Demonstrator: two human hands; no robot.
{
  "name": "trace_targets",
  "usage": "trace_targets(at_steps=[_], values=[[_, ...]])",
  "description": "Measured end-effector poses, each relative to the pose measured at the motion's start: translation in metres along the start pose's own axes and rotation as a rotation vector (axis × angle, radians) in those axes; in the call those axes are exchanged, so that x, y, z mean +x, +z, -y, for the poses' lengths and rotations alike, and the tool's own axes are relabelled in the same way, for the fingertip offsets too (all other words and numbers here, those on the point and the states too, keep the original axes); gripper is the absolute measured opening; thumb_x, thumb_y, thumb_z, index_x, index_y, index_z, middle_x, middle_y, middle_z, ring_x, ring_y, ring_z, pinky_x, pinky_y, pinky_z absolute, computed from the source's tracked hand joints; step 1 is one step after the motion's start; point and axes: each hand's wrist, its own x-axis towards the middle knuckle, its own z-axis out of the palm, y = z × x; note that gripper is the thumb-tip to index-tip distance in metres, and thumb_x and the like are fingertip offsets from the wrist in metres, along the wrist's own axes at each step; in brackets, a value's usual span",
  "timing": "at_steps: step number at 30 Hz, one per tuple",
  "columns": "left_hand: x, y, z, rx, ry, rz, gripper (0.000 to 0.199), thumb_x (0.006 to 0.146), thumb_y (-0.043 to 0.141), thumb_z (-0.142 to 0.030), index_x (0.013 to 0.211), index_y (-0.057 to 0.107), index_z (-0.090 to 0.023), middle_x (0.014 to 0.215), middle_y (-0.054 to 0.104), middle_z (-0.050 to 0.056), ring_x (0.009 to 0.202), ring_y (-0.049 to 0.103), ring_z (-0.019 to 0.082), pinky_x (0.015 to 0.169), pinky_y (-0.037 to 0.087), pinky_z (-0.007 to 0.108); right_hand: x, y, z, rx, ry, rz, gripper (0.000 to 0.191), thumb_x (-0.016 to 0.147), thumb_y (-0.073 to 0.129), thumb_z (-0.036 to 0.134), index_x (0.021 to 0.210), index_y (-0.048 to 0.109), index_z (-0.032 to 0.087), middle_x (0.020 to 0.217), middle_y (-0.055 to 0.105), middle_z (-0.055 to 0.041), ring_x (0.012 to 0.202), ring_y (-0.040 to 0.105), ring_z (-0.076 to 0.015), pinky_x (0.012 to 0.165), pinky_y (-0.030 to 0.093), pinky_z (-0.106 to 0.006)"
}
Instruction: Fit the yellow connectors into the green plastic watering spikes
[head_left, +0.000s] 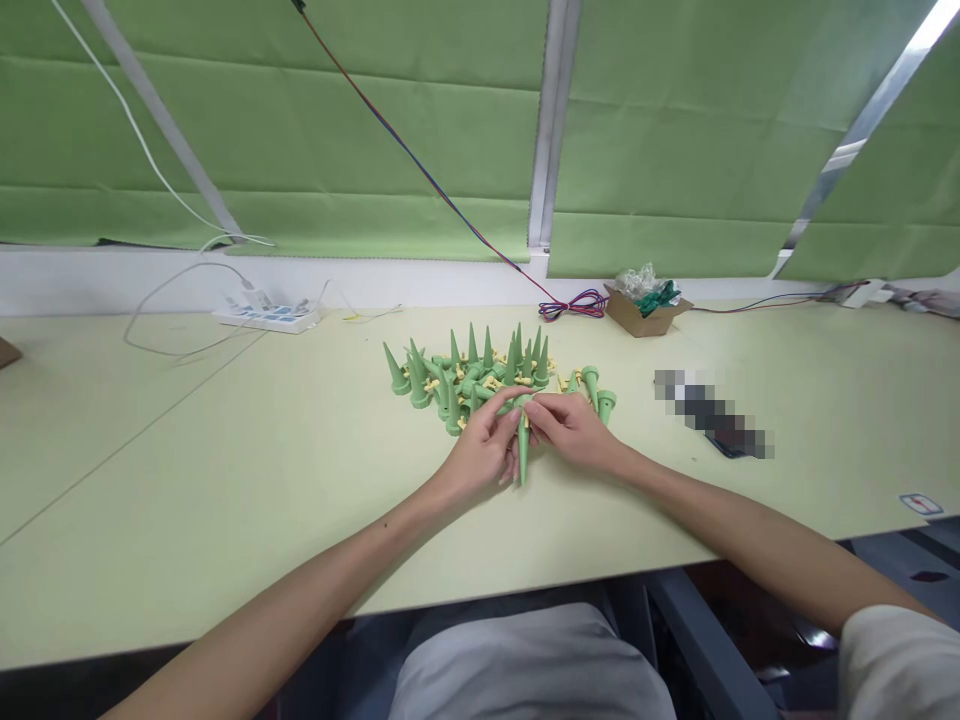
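Between my hands is a green plant-watering spike [523,455], its tip pointing down toward me. My left hand [486,440] is closed around its upper part. The fingers of my right hand [571,425] pinch at its head, where a bit of yellow shows; the exact contact is hidden by my fingers. Just beyond my hands lies a cluster of similar green spikes [420,385] with small yellow valves, several standing tip up and others on their sides. To the right of that cluster, a few more green spikes [591,385] lie near my right hand.
A small cardboard box [643,318] with clear plastic and dark green material stands at the back, beside a coiled red-and-blue wire [574,305]. A white power strip [270,317] is at the back left. On the right lies a dark, partly blurred object [716,420].
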Motion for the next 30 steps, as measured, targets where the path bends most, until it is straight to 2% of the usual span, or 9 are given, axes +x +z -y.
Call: trace_targets(at_steps=[6,9,14,17,21,25,30], values=[[-0.0015,0.0012,-0.0007,0.059,-0.013,-0.010,0.047,0.099,0.047,-0.046,0.139,0.047,-0.021,0.052,0.053,-0.005,0.036,0.047,0.011,0.036,0.040,0.022,-0.0002,0.0009,0.0020,-0.034,0.011,0.001,0.047,0.101,0.045,0.041,0.061,0.051,0.018,0.055,0.052,0.0031,0.050,0.042,-0.0091,0.053,0.033,-0.024],[-0.0022,0.0007,-0.0003,0.123,0.005,-0.023,0.046,0.100,0.046,-0.045,0.139,0.048,-0.021,0.049,0.048,-0.007,0.037,0.046,0.011,0.038,0.039,0.021,-0.0002,0.0006,-0.0011,-0.076,0.007,-0.005,0.046,0.101,0.045,0.040,0.060,0.048,0.018,0.053,0.045,0.0046,0.050,0.038,-0.0088,0.053,0.030,-0.024],[-0.0041,0.0004,0.0007,0.236,0.020,-0.036,0.040,0.098,0.049,-0.036,0.136,0.051,-0.025,0.069,0.055,-0.004,0.041,0.048,0.008,0.040,0.038,0.020,0.0005,-0.0015,-0.0062,-0.155,-0.012,0.040,0.044,0.102,0.043,0.036,0.063,0.049,0.018,0.053,0.040,0.0054,0.050,0.033,-0.0090,0.053,0.027,-0.025],[-0.0056,0.0008,-0.0001,0.313,0.053,-0.018,0.033,0.097,0.049,-0.030,0.128,0.057,-0.023,0.072,0.055,-0.003,0.045,0.047,0.007,0.043,0.038,0.020,0.0007,-0.0022,-0.0058,-0.171,-0.022,0.062,0.043,0.103,0.042,0.036,0.063,0.046,0.018,0.055,0.040,0.0050,0.052,0.032,-0.0095,0.053,0.026,-0.025],[-0.0061,0.0008,-0.0012,0.394,0.111,-0.029,0.027,0.094,0.051,-0.026,0.118,0.062,-0.022,0.075,0.055,-0.002,0.052,0.047,0.008,0.047,0.039,0.021,0.0010,-0.0021,-0.0037,-0.173,-0.018,0.035,0.044,0.103,0.040,0.039,0.064,0.043,0.019,0.057,0.042,0.0040,0.054,0.035,-0.0104,0.054,0.029,-0.025],[-0.0054,0.0007,-0.0016,0.427,0.113,-0.056,0.028,0.094,0.048,-0.023,0.118,0.062,-0.020,0.077,0.057,-0.001,0.053,0.048,0.010,0.048,0.039,0.022,0.0008,-0.0012,-0.0033,-0.109,0.073,0.050,0.045,0.104,0.039,0.043,0.065,0.044,0.021,0.051,0.048,0.0042,0.049,0.044,-0.0117,0.053,0.036,-0.025],[-0.0058,0.0011,-0.0060,0.513,0.180,-0.054,0.030,0.096,0.044,-0.020,0.118,0.064,-0.018,0.083,0.068,0.002,0.062,0.059,0.013,0.059,0.044,0.024,-0.0001,0.0004,-0.0019,0.045,0.162,0.095,0.049,0.103,0.039,0.051,0.065,0.046,0.021,0.050,0.054,0.0035,0.045,0.055,-0.0125,0.053,0.045,-0.025]])
